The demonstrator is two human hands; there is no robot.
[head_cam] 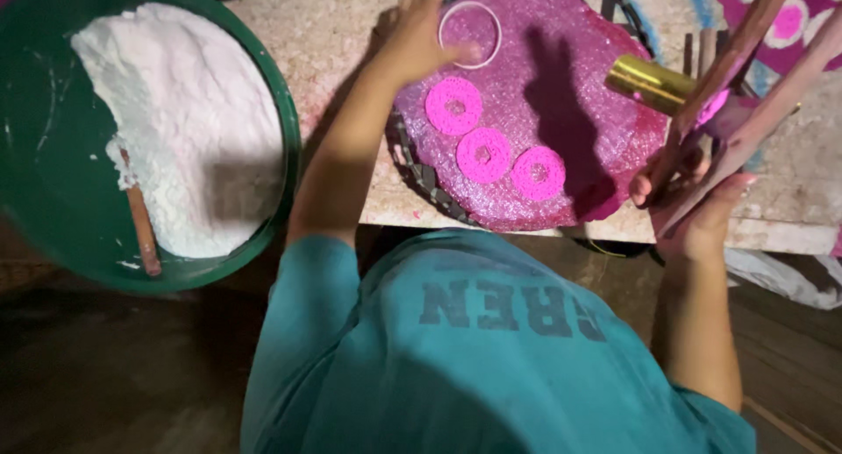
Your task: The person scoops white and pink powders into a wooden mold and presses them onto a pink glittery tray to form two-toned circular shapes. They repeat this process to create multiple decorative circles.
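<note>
Now left hand (421, 35) pressing clear ring (469, 35) on pink mat (561, 85); right hand (693, 200) gripping wooden press (745, 77); green bowl (35, 173) sitting nearby.

The right half of the pink disc (561, 77) lies bare, open from above. On its left half three pink rings (483, 154) and a clear ring (469, 33) block passage, while the green bowl (35, 156) crowds the counter's (324, 33) left side. The wooden press (745, 77) with its brass barrel (651, 82) overhangs, apparently, the right edge.
</note>
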